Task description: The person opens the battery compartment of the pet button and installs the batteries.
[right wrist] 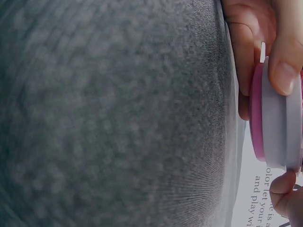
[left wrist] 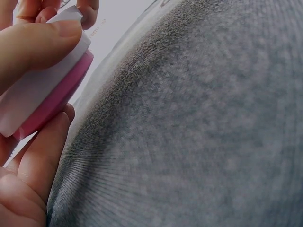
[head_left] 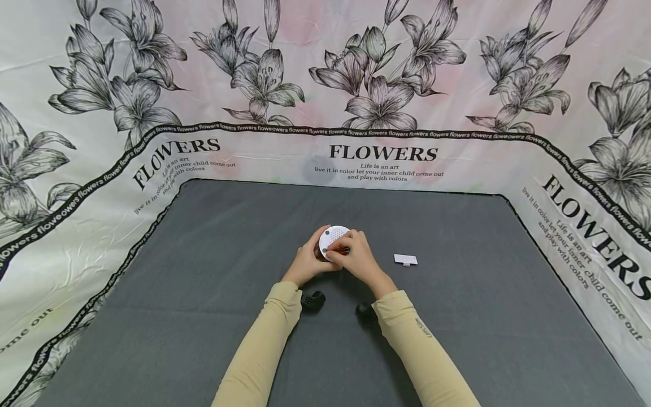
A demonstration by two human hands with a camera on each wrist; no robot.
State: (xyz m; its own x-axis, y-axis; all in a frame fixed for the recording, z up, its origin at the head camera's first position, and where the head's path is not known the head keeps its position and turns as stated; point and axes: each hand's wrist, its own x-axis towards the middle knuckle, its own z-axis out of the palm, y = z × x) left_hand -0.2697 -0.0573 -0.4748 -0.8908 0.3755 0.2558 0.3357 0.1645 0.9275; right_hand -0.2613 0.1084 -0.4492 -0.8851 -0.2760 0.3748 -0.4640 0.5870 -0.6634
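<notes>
Both hands hold a small round device [head_left: 333, 239] over the middle of the grey mat [head_left: 213, 294]. Its face is white with small holes, and its back half is pink, as the left wrist view [left wrist: 47, 97] and the right wrist view [right wrist: 272, 118] show. My left hand [head_left: 309, 261] grips its left side, thumb on the white rim. My right hand [head_left: 356, 257] pinches its right side, fingertips on the lower face. A small white flat piece [head_left: 405, 259] lies on the mat just right of my right hand.
A floral cloth printed with FLOWERS [head_left: 382, 152] rises around the mat at the back and both sides. Black wrist-camera mounts [head_left: 312, 299] sit under both forearms.
</notes>
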